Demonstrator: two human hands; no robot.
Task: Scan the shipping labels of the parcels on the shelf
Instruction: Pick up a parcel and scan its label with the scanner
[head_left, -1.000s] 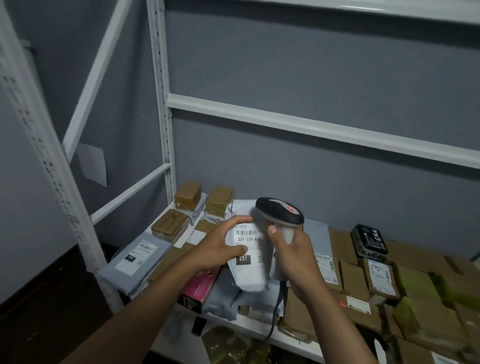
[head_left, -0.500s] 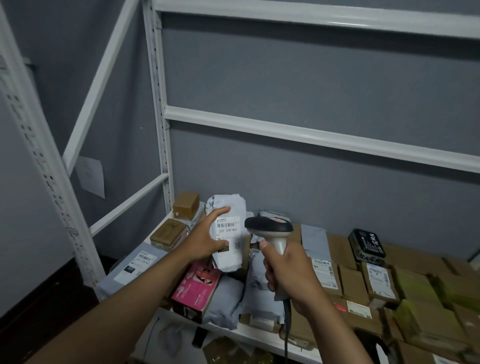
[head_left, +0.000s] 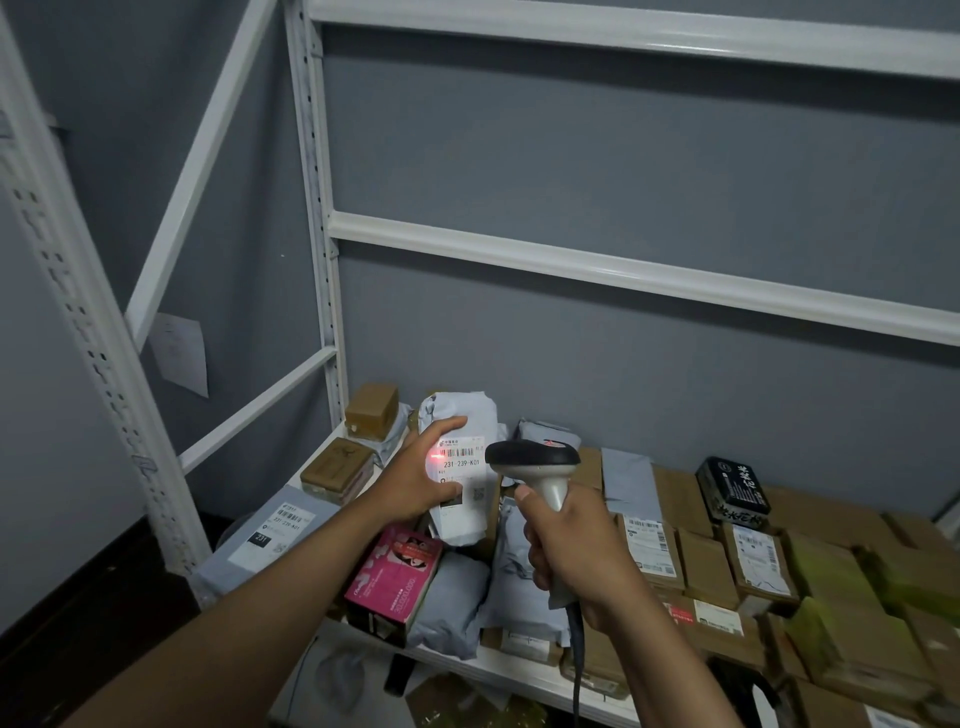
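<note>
Left hand (head_left: 415, 480) grips grey parcel (head_left: 462, 467) upright, fingers curled round its left edge, above the shelf (head_left: 509, 670). Right hand (head_left: 571, 551) fist-wrapped on scanner (head_left: 535, 467) handle, just right of parcel. Red glow on label (head_left: 462, 460). Pink box (head_left: 395, 577) below parcel.

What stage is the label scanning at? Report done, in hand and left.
Done: nothing on view proves any parcel finished. In hand: the left hand holds a grey mailer upright while the right hand aims the scanner, its red light falling across the mailer's shipping label. Left: the labelled brown boxes at right and the flat grey parcel at left lie unhandled.
</note>
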